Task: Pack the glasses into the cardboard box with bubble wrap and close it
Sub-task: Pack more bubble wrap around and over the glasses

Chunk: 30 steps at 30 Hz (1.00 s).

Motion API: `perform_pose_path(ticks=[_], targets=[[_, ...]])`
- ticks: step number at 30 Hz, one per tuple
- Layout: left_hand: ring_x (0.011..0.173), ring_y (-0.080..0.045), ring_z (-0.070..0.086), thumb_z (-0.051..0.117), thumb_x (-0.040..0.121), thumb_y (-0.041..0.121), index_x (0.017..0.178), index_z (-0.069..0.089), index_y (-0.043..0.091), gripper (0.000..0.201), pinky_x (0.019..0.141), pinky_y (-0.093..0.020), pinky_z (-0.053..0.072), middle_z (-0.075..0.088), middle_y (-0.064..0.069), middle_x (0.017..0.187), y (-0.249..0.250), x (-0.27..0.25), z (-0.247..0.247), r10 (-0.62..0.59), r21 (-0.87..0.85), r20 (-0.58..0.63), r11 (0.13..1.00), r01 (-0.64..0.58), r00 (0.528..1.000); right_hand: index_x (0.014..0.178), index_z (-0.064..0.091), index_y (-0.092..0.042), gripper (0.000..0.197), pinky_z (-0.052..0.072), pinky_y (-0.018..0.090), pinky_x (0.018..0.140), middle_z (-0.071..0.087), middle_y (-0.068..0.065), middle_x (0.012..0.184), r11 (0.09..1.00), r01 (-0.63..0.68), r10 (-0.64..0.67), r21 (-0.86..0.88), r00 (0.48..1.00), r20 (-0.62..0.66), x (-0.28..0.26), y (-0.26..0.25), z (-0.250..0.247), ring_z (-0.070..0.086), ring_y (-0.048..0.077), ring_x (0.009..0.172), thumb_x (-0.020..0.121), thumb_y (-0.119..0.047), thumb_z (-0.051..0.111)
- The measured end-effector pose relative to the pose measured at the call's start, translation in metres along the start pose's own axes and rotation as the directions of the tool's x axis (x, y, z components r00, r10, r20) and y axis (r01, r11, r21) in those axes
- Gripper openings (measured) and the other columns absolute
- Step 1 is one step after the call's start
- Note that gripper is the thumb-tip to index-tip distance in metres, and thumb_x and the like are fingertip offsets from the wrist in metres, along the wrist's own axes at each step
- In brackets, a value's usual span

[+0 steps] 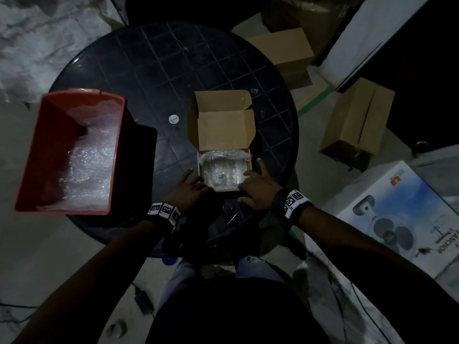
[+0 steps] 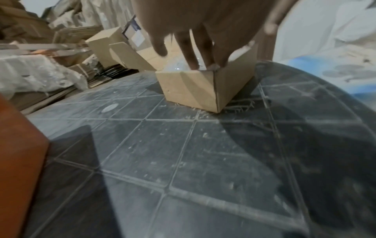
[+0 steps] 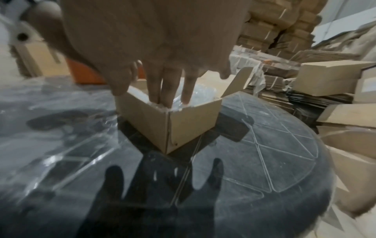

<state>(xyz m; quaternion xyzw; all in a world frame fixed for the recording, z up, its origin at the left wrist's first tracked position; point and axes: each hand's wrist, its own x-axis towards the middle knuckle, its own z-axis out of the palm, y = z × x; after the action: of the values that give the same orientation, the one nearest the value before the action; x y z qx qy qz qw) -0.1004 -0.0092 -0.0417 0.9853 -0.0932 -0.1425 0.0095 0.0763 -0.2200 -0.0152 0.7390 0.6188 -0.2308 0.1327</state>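
Observation:
A small cardboard box point(image 1: 223, 125) stands near the middle of the round black table point(image 1: 149, 70) with its lid flap raised at the far side. Inside lies a bundle of glasses in bubble wrap point(image 1: 223, 170), filling the box to its rim. My left hand point(image 1: 191, 186) reaches in at the near left corner, its straight fingers point(image 2: 192, 53) touching the wrap point(image 2: 177, 64) by the box point(image 2: 191, 90) edge. My right hand point(image 1: 258, 187) is at the near right corner, its straight fingers point(image 3: 162, 87) pressing down on the wrap point(image 3: 201, 96) inside the box point(image 3: 191, 125).
A red bin point(image 1: 37, 155) with loose bubble wrap point(image 1: 92, 157) sits on the table's left edge. A small white disc point(image 1: 173, 119) lies left of the box. On the floor to the right are brown cartons point(image 1: 360, 115) and a white printed carton point(image 1: 402, 209).

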Motion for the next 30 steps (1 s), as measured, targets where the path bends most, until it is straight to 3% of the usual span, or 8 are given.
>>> perform_pose_path(ticks=[5, 8, 10, 13, 17, 20, 22, 30], targets=[[0.134, -0.025, 0.042, 0.059, 0.087, 0.038, 0.119, 0.065, 0.026, 0.035, 0.113, -0.048, 0.001, 0.065, 0.0, 0.124, -0.004, 0.011, -0.003, -0.058, -0.033, 0.167, 0.997, 0.064, 0.984, 0.119, 0.062, -0.02, 0.053, -0.022, 0.061, 0.104, 0.066, 0.006, 0.116, 0.999, -0.036, 0.033, 0.036, 0.998, 0.058, 0.005, 0.0, 0.001, 0.035, 0.026, 0.137, 0.093, -0.061, 0.041], [0.11, -0.029, 0.063, 0.078, 0.07, 0.03, 0.093, 0.073, 0.019, 0.026, 0.102, -0.061, 0.033, 0.071, -0.006, 0.093, -0.007, 0.014, -0.014, -0.001, -0.023, 0.218, 1.0, 0.006, 0.976, 0.121, 0.059, -0.018, 0.053, -0.015, 0.063, 0.11, 0.064, 0.009, 0.119, 0.996, -0.055, 0.052, 0.072, 0.998, 0.037, 0.002, 0.003, 0.002, 0.034, 0.026, 0.139, 0.092, -0.061, 0.043], [0.091, -0.029, 0.07, 0.07, 0.069, 0.031, 0.081, 0.074, 0.018, 0.018, 0.087, -0.06, 0.047, 0.069, -0.005, 0.076, -0.009, 0.012, -0.013, 0.031, 0.018, 0.177, 0.999, -0.034, 0.984, 0.126, 0.054, -0.017, 0.057, -0.01, 0.064, 0.112, 0.062, 0.011, 0.122, 0.992, -0.074, 0.075, 0.097, 0.997, 0.0, -0.003, 0.004, 0.003, 0.034, 0.026, 0.139, 0.092, -0.061, 0.042], [0.094, -0.029, 0.067, 0.039, 0.083, 0.039, 0.092, 0.074, 0.015, 0.043, 0.087, -0.047, 0.051, 0.072, -0.006, 0.087, -0.011, 0.009, -0.02, 0.036, -0.045, 0.069, 0.998, -0.033, 0.997, 0.129, 0.053, -0.017, 0.06, -0.002, 0.062, 0.116, 0.063, 0.009, 0.121, 0.979, -0.112, 0.13, 0.171, 0.987, -0.098, -0.005, 0.001, -0.004, 0.036, 0.027, 0.137, 0.091, -0.063, 0.044], [0.095, -0.033, 0.061, 0.037, 0.093, 0.039, 0.107, 0.067, 0.013, 0.042, 0.073, -0.04, 0.053, 0.069, -0.01, 0.098, -0.036, -0.008, -0.043, -0.019, -0.188, -0.152, 0.982, -0.01, 0.988, 0.123, 0.058, -0.017, 0.055, 0.027, 0.05, 0.109, 0.063, 0.01, 0.116, 0.94, -0.1, 0.205, 0.327, 0.931, -0.303, 0.02, -0.018, -0.044, 0.048, 0.031, 0.12, 0.09, -0.059, 0.047], [0.094, -0.033, 0.061, 0.047, 0.093, 0.031, 0.106, 0.068, 0.013, 0.03, 0.072, -0.038, 0.054, 0.067, -0.013, 0.096, -0.067, -0.038, -0.074, -0.234, -0.336, -0.333, 0.935, 0.117, 0.914, 0.12, 0.059, -0.008, 0.045, 0.046, 0.045, 0.085, 0.063, 0.018, 0.103, 0.895, 0.023, 0.197, 0.445, 0.875, -0.442, 0.062, -0.05, -0.079, 0.051, 0.036, 0.108, 0.091, -0.043, 0.058], [0.098, -0.032, 0.058, 0.051, 0.091, 0.031, 0.106, 0.067, 0.014, 0.028, 0.074, -0.038, 0.053, 0.068, -0.013, 0.097, -0.09, -0.065, -0.088, -0.401, -0.425, -0.367, 0.875, 0.233, 0.839, 0.121, 0.059, -0.005, 0.041, 0.048, 0.045, 0.084, 0.063, 0.021, 0.107, 0.88, 0.066, 0.195, 0.47, 0.852, -0.485, 0.095, -0.082, -0.101, 0.051, 0.037, 0.108, 0.091, -0.033, 0.063], [0.119, -0.033, 0.05, 0.065, 0.086, 0.034, 0.134, 0.048, 0.02, 0.053, 0.094, -0.043, 0.045, 0.054, -0.009, 0.131, -0.163, -0.184, -0.017, -0.765, -0.406, 0.066, 0.566, 0.718, 0.641, 0.115, 0.063, -0.007, 0.041, 0.048, 0.046, 0.087, 0.066, 0.018, 0.106, 0.881, 0.186, 0.084, 0.435, 0.843, -0.532, 0.195, -0.217, -0.146, 0.057, 0.038, 0.103, 0.08, -0.028, 0.068]])
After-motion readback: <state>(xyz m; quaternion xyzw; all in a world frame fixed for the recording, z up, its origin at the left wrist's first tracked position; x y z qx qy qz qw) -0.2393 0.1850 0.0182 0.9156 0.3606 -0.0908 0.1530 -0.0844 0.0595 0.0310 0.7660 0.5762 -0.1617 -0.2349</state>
